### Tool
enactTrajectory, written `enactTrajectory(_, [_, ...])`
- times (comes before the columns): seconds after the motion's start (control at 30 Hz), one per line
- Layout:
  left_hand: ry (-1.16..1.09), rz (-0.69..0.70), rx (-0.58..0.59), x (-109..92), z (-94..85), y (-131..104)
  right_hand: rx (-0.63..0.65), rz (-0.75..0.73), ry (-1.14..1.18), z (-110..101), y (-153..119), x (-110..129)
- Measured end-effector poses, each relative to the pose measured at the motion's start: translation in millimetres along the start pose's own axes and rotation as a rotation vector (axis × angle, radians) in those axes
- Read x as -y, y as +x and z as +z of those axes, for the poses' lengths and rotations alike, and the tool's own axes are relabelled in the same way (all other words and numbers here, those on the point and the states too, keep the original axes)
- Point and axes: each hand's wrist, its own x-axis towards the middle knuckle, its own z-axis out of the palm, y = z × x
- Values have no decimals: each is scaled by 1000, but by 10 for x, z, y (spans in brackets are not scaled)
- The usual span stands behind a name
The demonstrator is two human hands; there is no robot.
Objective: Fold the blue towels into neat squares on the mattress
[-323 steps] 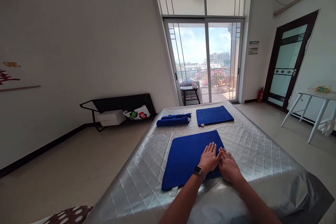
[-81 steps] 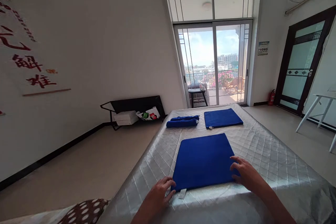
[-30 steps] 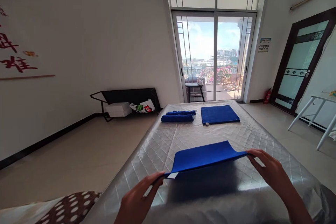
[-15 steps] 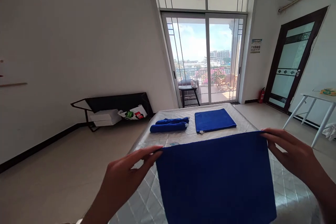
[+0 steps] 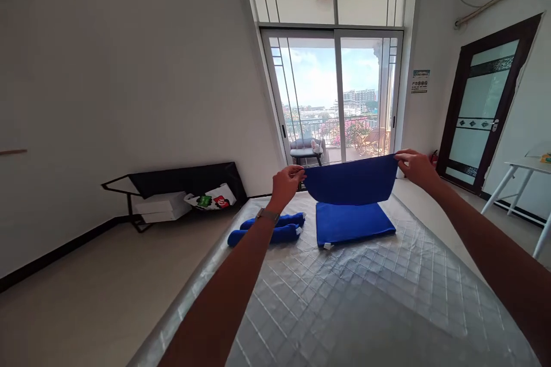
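Observation:
Stretched between my two hands is a blue cloth, held up by its top corners. My left hand pinches the left corner, and my right hand pinches the right one. The cloth hangs at the far end of the bed, above a flat stack of folded blue cloth with a white tag at its front left corner. To the left, partly behind my left forearm, lie two rolled blue cloths with white tags.
A silvery quilted mattress spreads below my arms. Beyond it are glass sliding doors. On the left floor stands a black-framed rack with white boxes and a printed bag. At right are a white table and a dark-framed door.
Both hands have reached forward, away from me, carrying the blue cloth from close in front to above the folded stack. Its lower edge has swung forward.

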Motion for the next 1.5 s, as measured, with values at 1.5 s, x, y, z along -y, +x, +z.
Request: enactTrajectory(1.5, [731,-10,693,1053,-848,-2965,520,44,-67,2032,-1360,1161])
